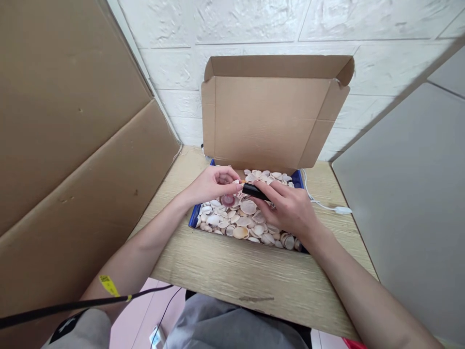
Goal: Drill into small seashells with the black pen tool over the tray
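Above a box of seashells [249, 207], my right hand [290, 206] grips a short, black, stick-like tool [255, 191] that points left. What kind of tool it is, I cannot make out. A small bit of orange shows by its far end. My left hand [214, 184] is closed in a pinch close to that end, with thumb and fingertips nearly together. Something small and pale shows at the fingertips, too small to name. Under the left hand lies a round, reddish-pink shell [228, 200] among the white and cream ones.
The cardboard box lid [269, 121] stands raised against the white brick-pattern wall [247, 24]. A white cable with a plug [342, 210] lies right of the box on the wooden table [218, 261]. Large cardboard [90, 160] borders the left side, a grey panel [407, 203] the right.
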`<state>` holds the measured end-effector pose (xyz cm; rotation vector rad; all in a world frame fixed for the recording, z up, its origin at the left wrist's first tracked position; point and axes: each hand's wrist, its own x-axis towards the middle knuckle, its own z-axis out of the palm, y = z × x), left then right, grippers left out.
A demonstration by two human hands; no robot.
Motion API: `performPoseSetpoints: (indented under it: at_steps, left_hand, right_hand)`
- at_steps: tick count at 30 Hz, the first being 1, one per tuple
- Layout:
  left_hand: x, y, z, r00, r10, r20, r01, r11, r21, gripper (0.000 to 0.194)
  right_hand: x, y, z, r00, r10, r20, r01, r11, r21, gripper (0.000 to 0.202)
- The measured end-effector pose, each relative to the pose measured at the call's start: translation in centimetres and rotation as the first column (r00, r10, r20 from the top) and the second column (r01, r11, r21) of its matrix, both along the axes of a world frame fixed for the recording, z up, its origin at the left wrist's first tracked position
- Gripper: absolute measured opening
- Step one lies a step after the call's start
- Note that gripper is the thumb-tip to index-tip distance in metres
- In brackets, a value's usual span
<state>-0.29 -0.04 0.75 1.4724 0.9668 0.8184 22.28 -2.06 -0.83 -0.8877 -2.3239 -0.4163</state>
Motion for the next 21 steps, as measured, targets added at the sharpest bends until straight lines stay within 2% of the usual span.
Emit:
performPoseSetpoints:
  at_steps: [8, 13, 21]
  left_hand:
    - [-0.35, 0.1, 0.17, 1.0, -0.023, 0.021, 0.025, 0.996, -0.08, 0.023]
    - [-0.49, 0.24, 0.1, 0.999, -0.034, 0.012, 0.035, 0.995, -0.091, 0.022]
    - [-0.39, 0.3, 0.07, 0.999, -0.038, 0.02, 0.04, 0.992, -0.122, 0.026]
  right_hand:
    - [-0.04, -0.07, 0.24, 0.999, -0.02, 0.049, 0.021, 1.0, -0.009, 0.032]
    - [-0.02, -0.08, 0.24, 0.998, -0.024, 0.049, 0.022, 0.999, 0.04, 0.032]
    - [0.07, -0.12, 0.16, 0.999, -0.031, 0.036, 0.033, 0.998, -0.045, 0.036]
